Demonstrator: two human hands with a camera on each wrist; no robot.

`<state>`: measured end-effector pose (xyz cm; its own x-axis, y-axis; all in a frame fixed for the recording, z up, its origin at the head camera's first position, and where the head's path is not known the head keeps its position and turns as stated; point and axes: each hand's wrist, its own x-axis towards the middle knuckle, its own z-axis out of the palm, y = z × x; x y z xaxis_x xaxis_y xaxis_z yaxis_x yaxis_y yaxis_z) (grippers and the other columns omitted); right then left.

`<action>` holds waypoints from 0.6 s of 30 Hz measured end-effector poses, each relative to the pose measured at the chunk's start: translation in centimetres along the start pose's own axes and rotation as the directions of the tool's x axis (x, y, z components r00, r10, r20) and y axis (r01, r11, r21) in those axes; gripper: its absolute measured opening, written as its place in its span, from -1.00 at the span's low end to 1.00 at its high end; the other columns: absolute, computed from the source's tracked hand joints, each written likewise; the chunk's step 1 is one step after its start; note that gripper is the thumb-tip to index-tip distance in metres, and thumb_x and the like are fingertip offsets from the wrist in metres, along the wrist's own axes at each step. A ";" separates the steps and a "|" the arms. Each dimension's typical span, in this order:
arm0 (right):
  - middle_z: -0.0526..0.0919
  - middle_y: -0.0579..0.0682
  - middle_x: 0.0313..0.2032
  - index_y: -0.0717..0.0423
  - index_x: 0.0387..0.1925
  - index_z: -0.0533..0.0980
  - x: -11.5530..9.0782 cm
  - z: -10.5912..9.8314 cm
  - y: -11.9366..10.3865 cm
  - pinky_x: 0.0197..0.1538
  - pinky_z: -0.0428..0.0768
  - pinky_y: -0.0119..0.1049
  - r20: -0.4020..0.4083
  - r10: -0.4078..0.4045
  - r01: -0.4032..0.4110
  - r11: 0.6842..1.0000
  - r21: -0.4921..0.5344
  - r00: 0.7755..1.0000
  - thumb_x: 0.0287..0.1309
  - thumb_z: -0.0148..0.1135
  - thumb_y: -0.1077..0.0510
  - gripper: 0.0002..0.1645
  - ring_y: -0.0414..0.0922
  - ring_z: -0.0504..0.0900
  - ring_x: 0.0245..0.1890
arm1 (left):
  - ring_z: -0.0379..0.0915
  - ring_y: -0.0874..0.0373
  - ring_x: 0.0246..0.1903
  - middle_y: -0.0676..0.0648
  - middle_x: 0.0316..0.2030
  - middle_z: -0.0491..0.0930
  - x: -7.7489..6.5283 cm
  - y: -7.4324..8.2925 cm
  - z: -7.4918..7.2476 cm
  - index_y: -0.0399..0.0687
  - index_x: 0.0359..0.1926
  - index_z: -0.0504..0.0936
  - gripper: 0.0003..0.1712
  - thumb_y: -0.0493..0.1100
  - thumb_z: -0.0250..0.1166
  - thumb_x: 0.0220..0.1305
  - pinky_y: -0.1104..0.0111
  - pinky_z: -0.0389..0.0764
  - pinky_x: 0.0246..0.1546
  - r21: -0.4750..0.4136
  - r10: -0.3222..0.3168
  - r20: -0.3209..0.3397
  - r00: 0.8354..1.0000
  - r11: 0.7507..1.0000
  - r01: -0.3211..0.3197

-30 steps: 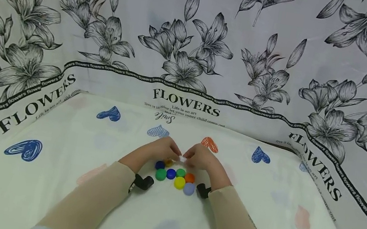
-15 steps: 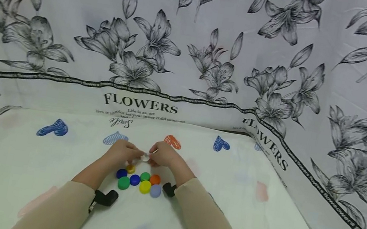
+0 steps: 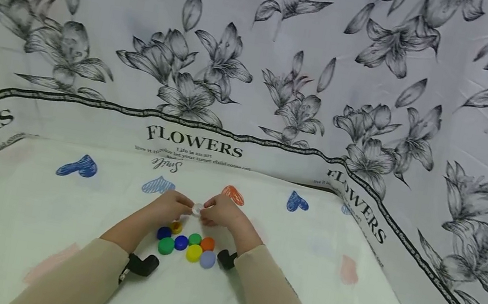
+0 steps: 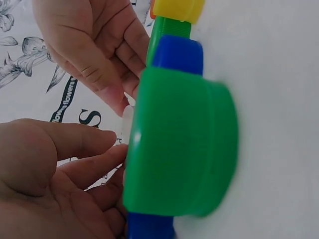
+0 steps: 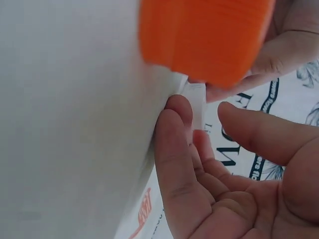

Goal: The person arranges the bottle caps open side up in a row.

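A whitish bottle cap is between both hands, above the cloth. My left hand pinches its left side with thumb and index finger. My right hand touches the other side with its fingertips; in the right wrist view its thumb stands apart from the cap. Nearer me lie several coloured caps: gold, dark blue, larger green, blue, smaller green, orange, yellow and pale violet. The large green cap partly hides the held cap in the left wrist view.
A white cloth with printed hearts covers the table. Behind it hangs a flower-printed curtain. Black camera mounts sit at both wrists, close to the group of caps.
The head view has swung right, so the hands and caps appear further left. Both hands stay at the whitish cap, which shows more of its round face now. The coloured caps keep their arrangement.
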<state>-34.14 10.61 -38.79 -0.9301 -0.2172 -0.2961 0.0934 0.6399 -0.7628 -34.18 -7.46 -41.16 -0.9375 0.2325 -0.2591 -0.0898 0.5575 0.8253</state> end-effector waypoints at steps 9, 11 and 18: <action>0.63 0.09 0.00 0.27 0.22 0.57 -1.4 -1.8 3.0 -0.10 0.57 -0.22 -0.018 0.032 -0.033 0.999 -0.013 0.999 0.37 0.16 0.27 -0.57 -0.09 0.58 -0.26 | 0.49 -0.04 -0.07 -0.15 0.08 0.60 1.3 1.6 2.6 -0.19 0.29 0.57 -0.53 -0.08 0.14 0.49 0.14 0.56 0.00 0.030 -0.012 0.098 0.995 0.999 0.009; 0.62 0.09 0.02 0.26 0.26 0.54 -1.2 -1.5 2.5 -0.05 0.57 -0.18 0.018 0.010 -0.010 1.000 -0.026 1.000 0.36 0.16 0.25 -0.53 -0.07 0.57 -0.23 | 0.48 -0.04 -0.09 -0.16 0.07 0.59 0.8 1.3 2.0 -0.22 0.31 0.54 -0.52 -0.08 0.11 0.52 0.15 0.55 -0.02 0.024 -0.027 0.089 0.996 0.999 0.025; 0.60 0.11 0.12 0.26 0.34 0.46 0.2 0.0 -0.2 0.07 0.56 -0.06 0.104 -0.044 0.054 0.994 -0.090 0.994 0.38 0.15 0.24 -0.47 -0.05 0.57 -0.18 | 0.48 -0.04 -0.05 -0.18 0.09 0.58 -1.1 0.4 -0.7 -0.25 0.31 0.52 -0.52 -0.08 0.07 0.53 0.15 0.56 0.03 -0.029 -0.055 0.027 0.998 0.998 0.056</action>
<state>-34.33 10.43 -38.70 -0.8913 -0.3209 -0.3203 0.0108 0.6912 -0.7226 -33.44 -8.07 -40.24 -0.9218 0.2225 -0.3174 -0.1520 0.5459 0.8239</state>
